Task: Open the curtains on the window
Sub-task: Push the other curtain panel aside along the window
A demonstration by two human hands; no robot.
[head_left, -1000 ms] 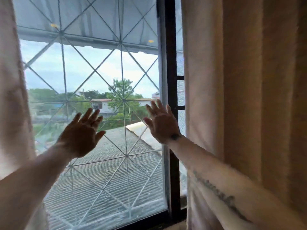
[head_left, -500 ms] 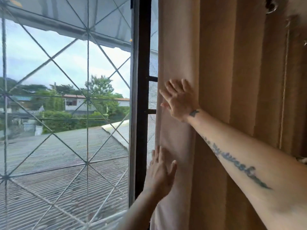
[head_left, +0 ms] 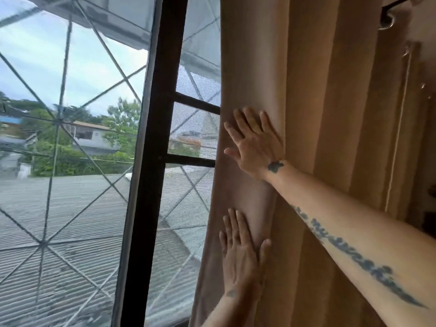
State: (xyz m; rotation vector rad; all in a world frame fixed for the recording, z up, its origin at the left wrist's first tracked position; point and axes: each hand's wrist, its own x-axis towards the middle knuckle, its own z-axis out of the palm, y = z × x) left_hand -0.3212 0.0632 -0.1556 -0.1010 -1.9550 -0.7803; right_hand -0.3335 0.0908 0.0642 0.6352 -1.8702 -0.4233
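Note:
A beige pleated curtain (head_left: 318, 114) hangs over the right part of the window and is bunched into folds. My right hand (head_left: 256, 143) lies flat on the curtain's left fold at mid height, fingers spread and pointing up. Lower down, my left hand (head_left: 243, 256) presses flat against the same fold, its thumb out to the right. Neither hand has cloth closed in its fingers. The window (head_left: 70, 138) to the left is uncovered, with a dark frame post (head_left: 155, 161) and a diagonal metal grille outside.
A curtain ring and rod end (head_left: 389, 22) show at the top right. A thin cord (head_left: 398, 128) hangs down beside the curtain. A mesh screen panel (head_left: 193, 128) sits between the frame post and the curtain edge. Corrugated roofs and trees lie outside.
My view has turned right, from the open glass to the right curtain. Both hands have moved from in front of the window onto the curtain's left fold, and the curtain edge has shifted rightward.

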